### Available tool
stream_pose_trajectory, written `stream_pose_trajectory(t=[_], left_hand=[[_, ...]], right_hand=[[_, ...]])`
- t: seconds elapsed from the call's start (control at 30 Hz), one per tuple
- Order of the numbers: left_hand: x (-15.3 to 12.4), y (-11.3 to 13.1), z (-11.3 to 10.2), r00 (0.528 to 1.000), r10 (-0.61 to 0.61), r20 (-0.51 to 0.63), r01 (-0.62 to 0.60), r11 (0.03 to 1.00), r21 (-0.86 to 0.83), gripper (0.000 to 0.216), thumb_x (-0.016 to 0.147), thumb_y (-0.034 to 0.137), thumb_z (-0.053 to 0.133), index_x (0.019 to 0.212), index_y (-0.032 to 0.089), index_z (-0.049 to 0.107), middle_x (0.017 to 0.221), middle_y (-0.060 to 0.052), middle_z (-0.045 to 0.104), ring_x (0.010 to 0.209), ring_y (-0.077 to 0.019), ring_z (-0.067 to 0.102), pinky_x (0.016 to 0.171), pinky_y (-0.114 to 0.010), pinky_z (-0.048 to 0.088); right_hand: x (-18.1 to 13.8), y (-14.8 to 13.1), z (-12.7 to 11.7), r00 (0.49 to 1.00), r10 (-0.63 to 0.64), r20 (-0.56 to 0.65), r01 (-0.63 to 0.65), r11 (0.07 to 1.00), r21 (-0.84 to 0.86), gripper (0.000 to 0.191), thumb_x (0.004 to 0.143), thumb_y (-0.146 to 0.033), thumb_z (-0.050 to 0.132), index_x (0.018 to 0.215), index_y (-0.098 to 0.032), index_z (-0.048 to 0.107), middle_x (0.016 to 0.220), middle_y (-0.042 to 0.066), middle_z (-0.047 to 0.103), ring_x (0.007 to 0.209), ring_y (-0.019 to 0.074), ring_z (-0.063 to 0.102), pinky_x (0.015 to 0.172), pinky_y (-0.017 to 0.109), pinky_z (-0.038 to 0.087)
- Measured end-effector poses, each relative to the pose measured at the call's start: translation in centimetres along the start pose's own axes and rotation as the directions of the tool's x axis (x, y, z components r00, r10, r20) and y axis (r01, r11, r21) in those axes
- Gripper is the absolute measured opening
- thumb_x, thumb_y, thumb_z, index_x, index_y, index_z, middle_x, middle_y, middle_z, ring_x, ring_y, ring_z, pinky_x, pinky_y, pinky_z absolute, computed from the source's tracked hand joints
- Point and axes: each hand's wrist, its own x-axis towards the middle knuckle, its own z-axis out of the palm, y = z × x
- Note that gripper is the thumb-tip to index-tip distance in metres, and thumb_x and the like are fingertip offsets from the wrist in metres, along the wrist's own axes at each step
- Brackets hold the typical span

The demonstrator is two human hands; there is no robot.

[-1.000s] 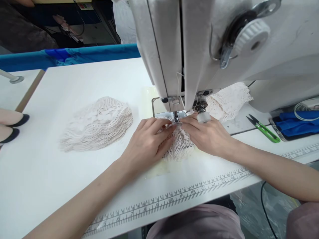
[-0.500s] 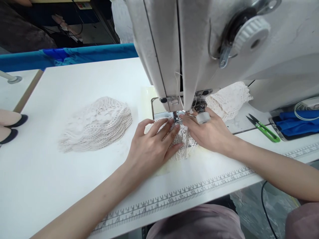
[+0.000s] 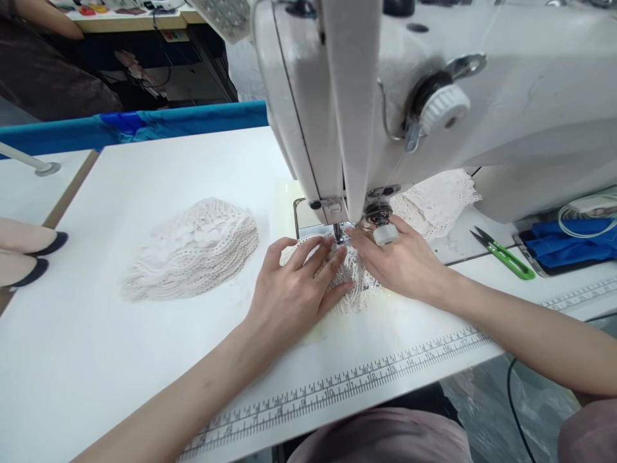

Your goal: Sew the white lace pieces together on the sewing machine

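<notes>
White lace fabric lies bunched under the presser foot of a sewing machine. My left hand rests on it from the left, fingers spread and flat, tips close to the foot. From the right, my right hand holds the lace by the needle, its fingers drawn together. The machine's lower knob hides part of those fingers. A pile of lace pieces sits left of my left hand. More lace lies behind my right hand, beneath the machine arm.
Green-handled thread snips lie right of my right forearm, beside a blue cloth on a dark flat object. A ruler strip runs along the front table edge. A blue cloth-covered edge borders the back. Another person's arm shows top left.
The camera view has tilted, so the machine and table appear shifted. Both hands keep nearly the same place on the lace beside the presser foot.
</notes>
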Motion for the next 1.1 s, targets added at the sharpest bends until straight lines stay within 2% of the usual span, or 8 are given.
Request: stream_pose_trajectory(t=[0.33, 0.43, 0.57, 0.63, 0.77, 0.87, 0.93, 1.1], left_hand=[[-0.2, -0.2, 0.2, 0.999, 0.005, -0.054, -0.005, 1.0, 0.001, 0.031, 0.093, 0.038, 0.056, 0.114, 0.017, 0.064, 0.114, -0.009, 0.071, 0.108, -0.0256, 0.064, 0.088, -0.045, 0.044], [-0.4, -0.5, -0.3, 0.985, 0.123, -0.121, -0.13, 0.99, -0.055, 0.032, 0.089, 0.039, 0.061, 0.108, 0.014, 0.066, 0.111, -0.009, 0.072, 0.104, -0.0256, 0.066, 0.088, -0.042, 0.049], [-0.8, -0.9, -0.8, 0.948, 0.291, -0.129, -0.306, 0.945, -0.115, 0.034, 0.088, 0.043, 0.06, 0.096, 0.011, 0.067, 0.096, -0.009, 0.074, 0.089, -0.0226, 0.069, 0.079, -0.035, 0.056], [-0.9, -0.8, -0.7, 0.945, 0.302, -0.128, -0.313, 0.947, -0.077, 0.018, 0.091, 0.028, 0.058, 0.093, 0.011, 0.066, 0.095, -0.008, 0.074, 0.088, -0.0215, 0.069, 0.074, -0.032, 0.057], [-1.0, -0.2, -0.2, 0.974, 0.168, -0.152, -0.19, 0.971, -0.148, 0.01, 0.09, 0.01, 0.053, 0.095, 0.011, 0.062, 0.091, -0.007, 0.073, 0.088, -0.019, 0.069, 0.069, -0.028, 0.057], [-0.8, 0.2, 0.0, 0.984, 0.083, -0.16, -0.116, 0.971, -0.211, 0.009, 0.089, 0.016, 0.059, 0.096, 0.01, 0.061, 0.093, -0.008, 0.073, 0.085, -0.0186, 0.069, 0.069, -0.029, 0.057], [-0.8, 0.3, -0.1, 0.986, 0.083, -0.146, -0.107, 0.981, -0.164, 0.022, 0.089, 0.024, 0.062, 0.103, 0.008, 0.062, 0.103, -0.012, 0.073, 0.09, -0.0228, 0.069, 0.072, -0.034, 0.057], [-1.2, 0.3, 0.0, 0.99, 0.131, -0.047, -0.133, 0.991, -0.029, 0.033, 0.091, 0.02, 0.055, 0.118, 0.003, 0.06, 0.118, -0.017, 0.067, 0.111, -0.029, 0.064, 0.087, -0.04, 0.055]], right_hand=[[-0.2, 0.1, 0.2, 0.999, -0.034, 0.001, 0.034, 0.999, 0.031, 0.025, 0.09, -0.008, 0.045, 0.104, -0.014, 0.065, 0.092, 0.005, 0.074, 0.107, 0.0207, 0.061, 0.098, 0.041, 0.04], [-0.3, 0.0, -0.2, 0.993, -0.098, -0.063, 0.101, 0.993, 0.054, 0.026, 0.09, -0.006, 0.044, 0.102, -0.015, 0.065, 0.1, 0.003, 0.073, 0.096, 0.0173, 0.064, 0.095, 0.035, 0.043], [-0.5, -0.1, -0.8, 0.978, -0.168, -0.127, 0.18, 0.979, 0.092, 0.025, 0.088, -0.004, 0.045, 0.09, -0.016, 0.067, 0.092, 0.0, 0.073, 0.082, 0.0145, 0.063, 0.084, 0.029, 0.045], [-0.6, 0.0, -0.9, 0.978, -0.165, -0.129, 0.185, 0.97, 0.156, 0.018, 0.091, -0.018, 0.049, 0.092, -0.015, 0.067, 0.09, 0.002, 0.072, 0.081, 0.0158, 0.062, 0.08, 0.03, 0.046], [-0.7, -0.2, -0.8, 0.989, -0.122, -0.085, 0.138, 0.967, 0.216, 0.049, 0.089, -0.056, 0.05, 0.102, -0.011, 0.065, 0.098, 0.008, 0.071, 0.082, 0.0198, 0.061, 0.08, 0.035, 0.047], [-0.6, -0.3, -0.5, 0.986, -0.131, -0.105, 0.144, 0.981, 0.131, 0.018, 0.092, -0.025, 0.053, 0.099, -0.015, 0.066, 0.101, 0.004, 0.072, 0.087, 0.0172, 0.063, 0.083, 0.033, 0.047], [-0.6, -0.3, -0.5, 0.975, -0.153, -0.161, 0.17, 0.98, 0.099, 0.019, 0.089, -0.007, 0.051, 0.091, -0.017, 0.067, 0.099, -0.001, 0.074, 0.089, 0.0143, 0.065, 0.088, 0.031, 0.047], [-0.6, -0.4, -0.7, 0.958, -0.199, -0.207, 0.225, 0.968, 0.109, 0.019, 0.09, -0.009, 0.054, 0.084, -0.018, 0.069, 0.092, -0.002, 0.076, 0.093, 0.0123, 0.068, 0.094, 0.031, 0.05]])
